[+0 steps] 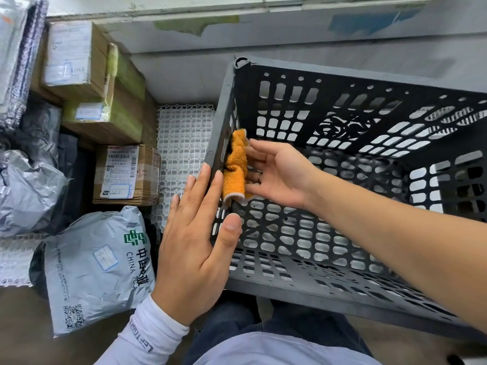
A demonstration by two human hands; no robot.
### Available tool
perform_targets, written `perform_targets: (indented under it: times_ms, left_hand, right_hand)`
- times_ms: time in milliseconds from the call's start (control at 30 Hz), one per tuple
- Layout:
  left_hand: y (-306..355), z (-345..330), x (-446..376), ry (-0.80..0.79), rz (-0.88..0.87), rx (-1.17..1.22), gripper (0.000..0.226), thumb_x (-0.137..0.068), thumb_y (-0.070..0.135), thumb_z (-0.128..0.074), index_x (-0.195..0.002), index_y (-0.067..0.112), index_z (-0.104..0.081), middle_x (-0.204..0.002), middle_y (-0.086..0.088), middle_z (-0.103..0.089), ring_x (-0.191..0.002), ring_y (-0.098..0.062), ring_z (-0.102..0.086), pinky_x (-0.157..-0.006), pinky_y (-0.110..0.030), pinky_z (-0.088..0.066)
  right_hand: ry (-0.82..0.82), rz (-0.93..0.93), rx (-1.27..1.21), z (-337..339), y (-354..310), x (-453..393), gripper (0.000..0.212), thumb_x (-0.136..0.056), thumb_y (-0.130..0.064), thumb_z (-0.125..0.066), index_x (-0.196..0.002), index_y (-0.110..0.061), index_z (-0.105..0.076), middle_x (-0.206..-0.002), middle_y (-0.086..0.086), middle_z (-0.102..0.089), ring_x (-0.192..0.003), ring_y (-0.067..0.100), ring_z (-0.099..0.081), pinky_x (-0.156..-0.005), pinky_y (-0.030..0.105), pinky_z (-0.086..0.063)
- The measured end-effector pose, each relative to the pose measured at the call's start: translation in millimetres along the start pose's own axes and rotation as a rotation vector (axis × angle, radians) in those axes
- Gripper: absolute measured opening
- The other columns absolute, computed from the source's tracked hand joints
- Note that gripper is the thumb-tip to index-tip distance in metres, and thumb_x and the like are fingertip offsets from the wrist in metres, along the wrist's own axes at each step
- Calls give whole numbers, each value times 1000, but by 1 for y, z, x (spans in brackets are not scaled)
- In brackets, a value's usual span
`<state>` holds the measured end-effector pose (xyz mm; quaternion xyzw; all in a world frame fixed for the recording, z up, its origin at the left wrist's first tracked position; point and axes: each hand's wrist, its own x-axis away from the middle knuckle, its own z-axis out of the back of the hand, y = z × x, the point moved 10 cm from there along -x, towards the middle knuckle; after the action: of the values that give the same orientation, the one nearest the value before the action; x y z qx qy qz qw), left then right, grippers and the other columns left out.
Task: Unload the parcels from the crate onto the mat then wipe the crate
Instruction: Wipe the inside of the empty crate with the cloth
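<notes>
Right hand [276, 175] pressing cloth [235, 167] against crate [303, 289] wall

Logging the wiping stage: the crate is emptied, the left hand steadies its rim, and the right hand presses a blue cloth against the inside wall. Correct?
Not quite: the cloth is orange, not blue, as the head view shows. The rest holds: the crate is empty, the left hand steadies its rim, and the right hand presses the cloth against the inside wall.

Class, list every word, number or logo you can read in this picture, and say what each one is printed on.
"CHINA" with Chinese characters and a green logo: on the grey mail bag.
"344": on the label of the cardboard box; the rest is too small to read.
"LEFT...": partly legible on the white sleeve.
Labels on the other boxes: blurred, unreadable.
</notes>
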<state>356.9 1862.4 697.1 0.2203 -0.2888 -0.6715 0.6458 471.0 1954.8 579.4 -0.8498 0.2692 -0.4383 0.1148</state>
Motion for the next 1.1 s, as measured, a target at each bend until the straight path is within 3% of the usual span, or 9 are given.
perform_targets:
  times_ms: [100, 200, 333, 467, 567, 700, 900, 1000, 1100]
  left_hand:
    - [1, 0, 0, 4, -7, -2, 70, -106, 66, -18, -163, 27, -26, -171, 16, -16, -158, -6, -9, -127, -54, -16]
    - [1, 1, -1, 9, -5, 0, 70, -106, 66, -17, -163, 27, -26, -171, 17, -16, -158, -6, -9, -128, -54, -16]
    - [1, 0, -1, 6, -3, 3, 69, -106, 65, -18, -163, 27, -25, -171, 17, -16, -158, -7, -9, -127, -55, -16]
    - [0, 0, -1, 6, 0, 4, 69, -106, 65, -18, -163, 27, -25, -171, 16, -15, -158, -7, -8, -127, -57, -15]
    - [1, 1, 0, 6, 3, 9, 69, -106, 65, -18, -163, 27, -26, -171, 17, -15, -158, -7, -8, -126, -58, -15]
    - [-1, 1, -1, 9, 19, 15, 71, -105, 67, -18, -163, 27, -26, -171, 17, -15, -159, -8, -8, -127, -56, -14]
    - [-1, 1, -1, 6, 16, 20, 70, -105, 67, -18, -163, 29, -26, -171, 18, -15, -159, -8, -8, -127, -57, -14]
    - [-2, 1, -2, 8, 21, 32, 70, -104, 68, -19, -162, 29, -27, -171, 19, -16, -158, -8, -9, -127, -57, -14]
    - [-2, 1, -1, 9, 25, 33, 71, -104, 69, -19, -162, 29, -28, -170, 19, -16, -158, -8, -9, -127, -57, -14]
  right_hand:
    - [77, 45, 132, -7, -3, -3, 25, -104, -14, -56, -126, -6, -67, -113, 9, -72, -101, 21, -71, -81, 42, -63]
    - [192, 100, 169, -8, 1, -18, 28, -104, 1, -47, -119, -3, -70, -108, 15, -74, -87, 21, -73, -68, 35, -62]
    - [359, 102, 90, 9, 11, -39, 33, -98, 11, -46, -105, -5, -74, -112, 23, -74, -98, 33, -74, -66, 41, -62]
    - [457, -34, 51, 36, 13, -58, 36, -96, 9, -50, -123, -5, -69, -111, 13, -75, -93, 28, -73, -72, 43, -60]
    - [443, -112, 53, 42, 10, -64, 24, -101, 4, -49, -115, -4, -66, -120, 16, -72, -106, 30, -72, -91, 50, -59]
    - [344, -122, 39, 31, -1, -55, 19, -102, 0, -51, -116, -5, -65, -112, 15, -72, -93, 29, -73, -79, 48, -59]
    - [188, -86, 27, 6, -25, -31, 32, -100, -5, -57, -132, -4, -60, -129, 19, -68, -112, 33, -71, -93, 52, -57]
    - [128, -50, 92, -7, -37, -18, 28, -101, -7, -56, -128, -5, -61, -131, 19, -67, -113, 33, -69, -91, 51, -58]
    - [173, 25, 100, -5, -44, -19, 22, -102, -3, -52, -119, -6, -65, -125, 17, -69, -109, 30, -70, -89, 47, -59]
